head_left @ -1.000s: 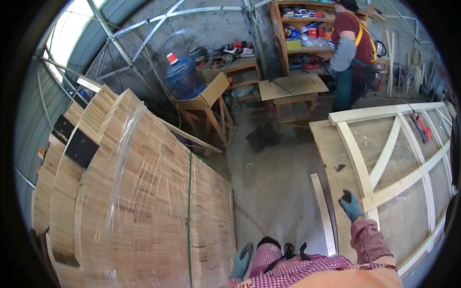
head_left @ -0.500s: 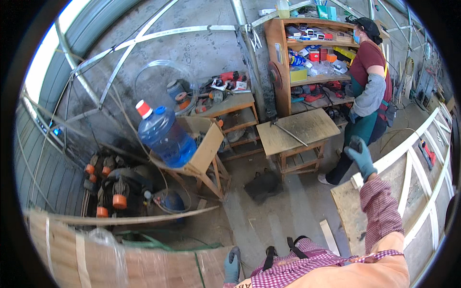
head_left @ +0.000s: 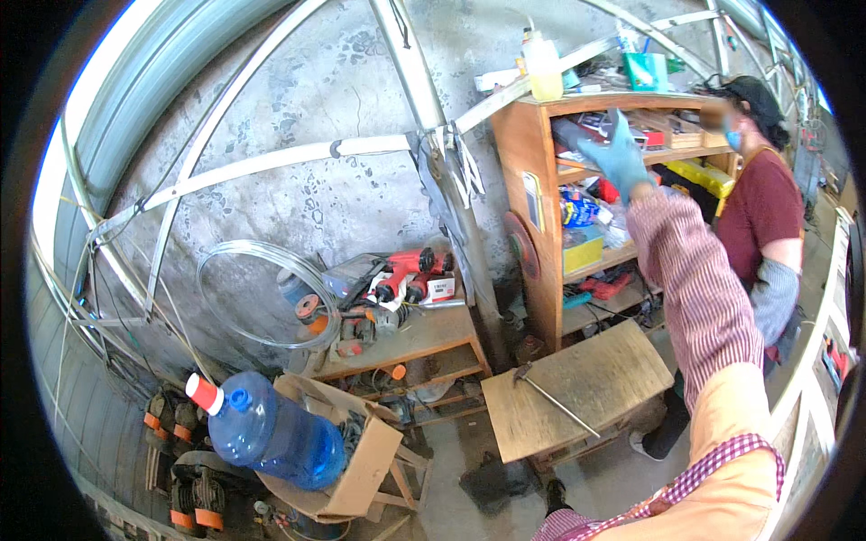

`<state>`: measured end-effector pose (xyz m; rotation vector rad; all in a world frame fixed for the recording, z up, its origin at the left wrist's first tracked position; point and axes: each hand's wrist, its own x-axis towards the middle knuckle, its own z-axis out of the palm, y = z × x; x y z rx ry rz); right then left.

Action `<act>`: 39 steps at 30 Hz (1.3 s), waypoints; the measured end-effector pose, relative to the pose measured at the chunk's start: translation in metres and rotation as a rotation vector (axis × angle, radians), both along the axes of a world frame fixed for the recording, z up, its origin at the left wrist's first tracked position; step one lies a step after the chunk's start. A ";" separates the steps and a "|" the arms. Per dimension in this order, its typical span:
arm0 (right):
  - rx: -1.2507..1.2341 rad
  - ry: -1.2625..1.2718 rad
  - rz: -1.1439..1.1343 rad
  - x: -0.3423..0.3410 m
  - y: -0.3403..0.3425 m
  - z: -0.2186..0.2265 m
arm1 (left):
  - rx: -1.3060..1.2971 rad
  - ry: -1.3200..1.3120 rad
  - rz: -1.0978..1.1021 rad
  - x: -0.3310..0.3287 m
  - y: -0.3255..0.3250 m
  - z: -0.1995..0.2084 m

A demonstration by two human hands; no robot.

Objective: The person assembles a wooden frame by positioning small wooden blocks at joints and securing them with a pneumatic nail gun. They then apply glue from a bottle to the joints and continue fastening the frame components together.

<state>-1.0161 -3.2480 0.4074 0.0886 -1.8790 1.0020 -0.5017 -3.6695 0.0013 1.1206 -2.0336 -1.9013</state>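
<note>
Right hand, gloved, raised in front of the upper opening of the wooden cabinet; digits spread apart, fingertip contact cannot be told. Left hand out of view. Dark grey item just left of the grip, blurred, kind unclear, weight not judged. Red box just right of the grip: probably light, stiff, best pinched across opposite sides. Blue packet below the grip: likely soft, slippery, better taken by a bunched edge. Pale yellow bottle above and left of the grip: likely the heaviest; hold round its body
</note>
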 end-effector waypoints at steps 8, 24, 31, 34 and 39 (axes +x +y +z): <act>-0.080 -0.125 -0.273 -0.222 0.014 0.090 | 0.009 -0.108 0.026 -0.149 0.030 0.035; -0.253 0.088 0.350 -0.133 0.014 0.063 | 0.016 -0.096 -0.123 -0.187 -0.007 0.034; -0.362 0.050 0.297 0.142 0.037 -0.052 | -0.022 0.118 -0.530 -0.175 -0.056 -0.014; -0.406 -0.037 0.007 0.276 0.035 -0.104 | -0.021 0.060 -0.849 -0.185 -0.036 0.029; -0.614 0.011 -0.426 0.501 0.022 -0.160 | 0.238 0.189 -1.355 -0.162 0.049 0.069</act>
